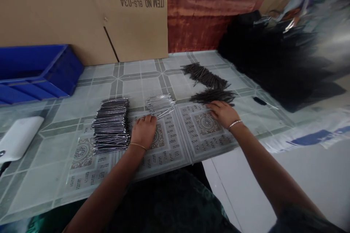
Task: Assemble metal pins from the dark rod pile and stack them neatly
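My left hand (143, 131) rests on the patterned mat with its fingers curled. A thin silver rod (165, 113) sticks out from its fingertips. Just beyond lies a small pile of thin silver rods (160, 102). To the left of that hand is a larger stack of dark, shiny-ended rods (111, 125), laid side by side. My right hand (222, 113) reaches to the near edge of a pile of thin dark sticks (213, 95); its fingers are drawn together, and what is between them is too small to make out. A second dark pile (205, 75) lies behind.
The patterned mat (179, 153) covers the table's front edge. A blue bin (58, 71) and a white device (20, 138) with a cable are at left. A large carton (136, 32) stands behind. At right are a small black-handled tool (259, 101) and a black heap (262, 54).
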Action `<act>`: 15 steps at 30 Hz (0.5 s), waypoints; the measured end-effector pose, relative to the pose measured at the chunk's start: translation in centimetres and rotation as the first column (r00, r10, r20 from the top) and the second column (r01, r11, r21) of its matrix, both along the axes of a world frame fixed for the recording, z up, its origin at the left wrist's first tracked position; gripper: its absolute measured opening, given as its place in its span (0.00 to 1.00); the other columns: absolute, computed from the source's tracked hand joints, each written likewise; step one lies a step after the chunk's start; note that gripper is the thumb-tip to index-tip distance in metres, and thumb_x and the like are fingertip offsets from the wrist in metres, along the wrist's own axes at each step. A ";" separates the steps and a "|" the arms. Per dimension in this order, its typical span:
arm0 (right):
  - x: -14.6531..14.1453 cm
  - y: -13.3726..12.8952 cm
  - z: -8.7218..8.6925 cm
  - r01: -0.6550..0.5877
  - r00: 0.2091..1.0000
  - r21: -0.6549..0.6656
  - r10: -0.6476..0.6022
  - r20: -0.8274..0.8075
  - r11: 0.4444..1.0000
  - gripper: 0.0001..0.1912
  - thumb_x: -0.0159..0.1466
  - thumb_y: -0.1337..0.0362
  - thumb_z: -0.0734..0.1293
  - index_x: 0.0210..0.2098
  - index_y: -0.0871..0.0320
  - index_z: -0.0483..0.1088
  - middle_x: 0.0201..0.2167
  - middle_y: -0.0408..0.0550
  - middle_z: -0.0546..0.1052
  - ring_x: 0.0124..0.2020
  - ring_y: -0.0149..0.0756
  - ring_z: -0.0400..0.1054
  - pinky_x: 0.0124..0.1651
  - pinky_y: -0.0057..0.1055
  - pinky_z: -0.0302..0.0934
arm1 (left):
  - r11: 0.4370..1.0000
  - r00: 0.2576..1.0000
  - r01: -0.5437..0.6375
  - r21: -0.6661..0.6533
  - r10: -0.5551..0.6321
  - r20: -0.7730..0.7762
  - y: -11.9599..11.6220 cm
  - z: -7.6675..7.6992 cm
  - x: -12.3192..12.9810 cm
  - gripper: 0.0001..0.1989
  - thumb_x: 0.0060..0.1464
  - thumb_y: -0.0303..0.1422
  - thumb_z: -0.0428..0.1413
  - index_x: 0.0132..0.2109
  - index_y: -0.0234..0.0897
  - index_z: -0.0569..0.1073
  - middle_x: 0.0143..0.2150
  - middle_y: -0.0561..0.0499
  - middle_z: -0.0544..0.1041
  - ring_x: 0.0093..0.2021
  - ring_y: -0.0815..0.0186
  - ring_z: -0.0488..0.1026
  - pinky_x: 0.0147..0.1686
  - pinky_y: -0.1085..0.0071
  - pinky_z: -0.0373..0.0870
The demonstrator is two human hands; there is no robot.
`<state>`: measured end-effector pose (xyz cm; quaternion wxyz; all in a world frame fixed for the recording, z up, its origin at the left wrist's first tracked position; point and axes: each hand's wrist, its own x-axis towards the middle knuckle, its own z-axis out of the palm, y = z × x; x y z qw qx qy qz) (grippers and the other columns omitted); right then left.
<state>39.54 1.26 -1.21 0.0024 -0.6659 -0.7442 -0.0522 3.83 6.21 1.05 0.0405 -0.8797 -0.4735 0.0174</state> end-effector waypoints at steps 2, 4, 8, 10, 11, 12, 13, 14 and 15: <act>0.5 -0.1 0.0 0.008 1.000 -0.005 -0.008 0.006 1.000 0.20 0.67 0.71 0.59 0.57 0.60 0.70 0.55 0.55 0.71 0.51 0.42 0.65 0.55 0.36 0.58 | 1.000 1.000 -0.005 0.007 0.005 0.016 0.0 -0.1 -0.1 0.17 0.63 0.27 0.41 0.50 0.32 0.72 0.46 0.40 0.75 0.42 0.52 0.74 0.43 0.56 0.69; 0.8 -0.2 -0.1 0.045 0.999 -0.028 -0.045 0.017 0.999 0.20 0.68 0.72 0.58 0.56 0.59 0.72 0.53 0.54 0.72 0.49 0.42 0.66 0.53 0.35 0.58 | 1.000 0.999 -0.016 0.013 0.016 0.037 0.0 -0.2 -0.3 0.18 0.64 0.27 0.41 0.51 0.32 0.72 0.47 0.39 0.75 0.43 0.52 0.74 0.44 0.56 0.68; 0.3 0.0 0.4 0.067 0.997 0.004 -0.067 0.031 0.998 0.16 0.69 0.68 0.59 0.52 0.56 0.74 0.52 0.52 0.74 0.49 0.43 0.66 0.49 0.35 0.58 | 0.998 0.998 -0.013 0.068 0.008 0.067 -0.8 0.0 -0.4 0.20 0.63 0.27 0.41 0.58 0.33 0.69 0.51 0.38 0.74 0.47 0.51 0.72 0.47 0.56 0.68; -0.3 0.3 1.0 0.063 0.998 0.038 -0.063 0.017 0.997 0.15 0.69 0.68 0.59 0.50 0.57 0.74 0.52 0.51 0.74 0.50 0.44 0.65 0.50 0.36 0.57 | 0.997 0.997 0.023 0.071 -0.029 0.076 -1.6 0.1 -0.3 0.21 0.63 0.27 0.42 0.59 0.35 0.68 0.52 0.39 0.73 0.49 0.52 0.71 0.48 0.56 0.68; -0.8 0.5 1.3 0.054 0.999 0.042 -0.054 0.005 0.998 0.15 0.69 0.68 0.59 0.50 0.57 0.74 0.52 0.51 0.75 0.50 0.44 0.65 0.50 0.36 0.57 | 0.997 0.996 0.042 0.058 -0.047 0.082 -2.0 0.1 -0.3 0.20 0.63 0.27 0.42 0.59 0.36 0.68 0.52 0.40 0.73 0.49 0.52 0.71 0.48 0.56 0.68; -1.3 0.6 1.5 0.035 0.999 0.037 -0.035 -0.007 0.999 0.15 0.69 0.68 0.59 0.50 0.58 0.74 0.51 0.51 0.75 0.50 0.43 0.66 0.51 0.36 0.56 | 0.997 0.994 0.062 0.036 -0.065 0.088 -2.4 0.0 -0.2 0.20 0.63 0.27 0.43 0.58 0.37 0.69 0.53 0.41 0.73 0.49 0.52 0.71 0.48 0.56 0.69; -1.9 0.8 1.7 0.006 1.000 0.027 -0.006 -0.020 1.000 0.15 0.69 0.68 0.59 0.50 0.58 0.74 0.51 0.51 0.76 0.50 0.43 0.66 0.52 0.36 0.56 | 0.997 0.992 0.078 0.012 -0.079 0.095 -2.7 -0.2 -0.2 0.19 0.63 0.27 0.43 0.57 0.38 0.70 0.53 0.42 0.73 0.49 0.52 0.71 0.47 0.56 0.69; -2.6 1.1 1.7 -0.032 0.999 0.015 0.033 -0.033 0.999 0.15 0.70 0.68 0.59 0.51 0.58 0.73 0.51 0.51 0.76 0.51 0.42 0.65 0.53 0.36 0.56 | 0.996 0.991 0.087 -0.010 -0.086 0.103 -3.0 -0.3 -0.1 0.19 0.62 0.27 0.44 0.57 0.38 0.71 0.53 0.42 0.73 0.50 0.52 0.71 0.48 0.56 0.69; -3.3 1.5 1.7 -0.075 0.996 0.004 0.075 -0.048 0.997 0.16 0.70 0.68 0.58 0.53 0.57 0.72 0.51 0.51 0.76 0.52 0.42 0.65 0.55 0.36 0.55 | 0.996 0.990 0.090 -0.028 -0.087 0.111 -3.1 -0.6 -0.1 0.19 0.62 0.27 0.44 0.56 0.39 0.71 0.53 0.42 0.73 0.50 0.52 0.71 0.48 0.55 0.69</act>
